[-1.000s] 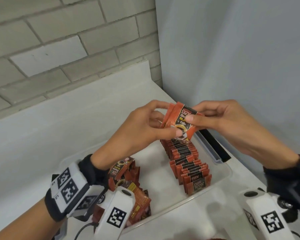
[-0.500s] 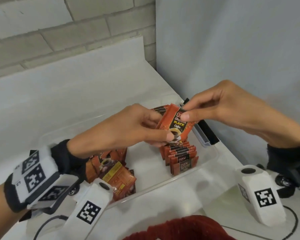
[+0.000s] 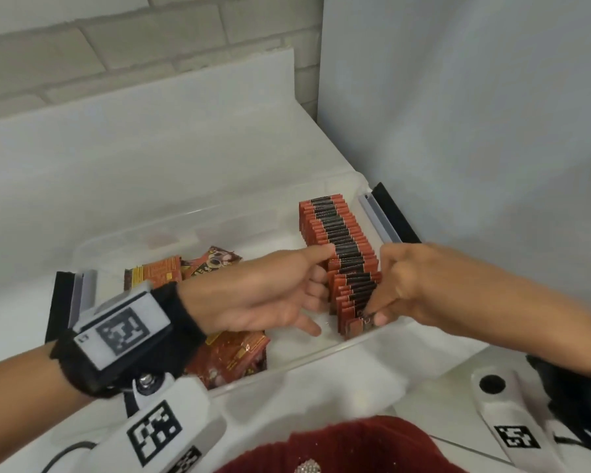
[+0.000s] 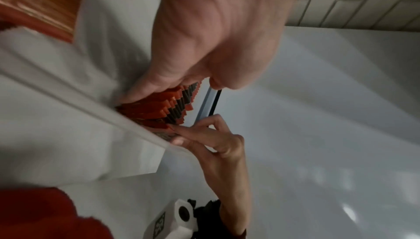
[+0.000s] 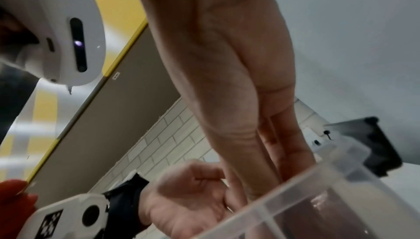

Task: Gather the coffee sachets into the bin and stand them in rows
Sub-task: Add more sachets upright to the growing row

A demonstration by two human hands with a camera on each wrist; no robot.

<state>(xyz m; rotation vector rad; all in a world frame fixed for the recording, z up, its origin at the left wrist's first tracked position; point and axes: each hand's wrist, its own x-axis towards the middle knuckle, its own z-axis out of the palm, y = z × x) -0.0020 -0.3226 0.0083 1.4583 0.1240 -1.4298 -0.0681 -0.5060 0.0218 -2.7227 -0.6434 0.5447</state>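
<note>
A clear plastic bin (image 3: 321, 367) holds a long row of orange-and-black coffee sachets (image 3: 342, 233) standing on edge along its right side. My right hand (image 3: 376, 312) pinches one sachet (image 3: 354, 327) at the near end of that row, low inside the bin. My left hand (image 3: 318, 288) presses its bent fingers against the left side of the row and holds nothing. In the left wrist view the left hand's fingers (image 4: 136, 97) touch the row (image 4: 172, 106). Loose sachets (image 3: 229, 353) lie flat in the bin's left half, partly hidden by my left wrist.
The bin sits in a corner, with a grey wall panel (image 3: 458, 131) on the right and a brick wall behind. Black latch handles (image 3: 393, 213) stick out at the bin's two ends. A red knitted thing (image 3: 348, 445) shows at the bottom edge.
Both hands held a sachet above the bin before. My right hand has since brought it down to the row's near end, and my left hand has let go and moved against the row's side.
</note>
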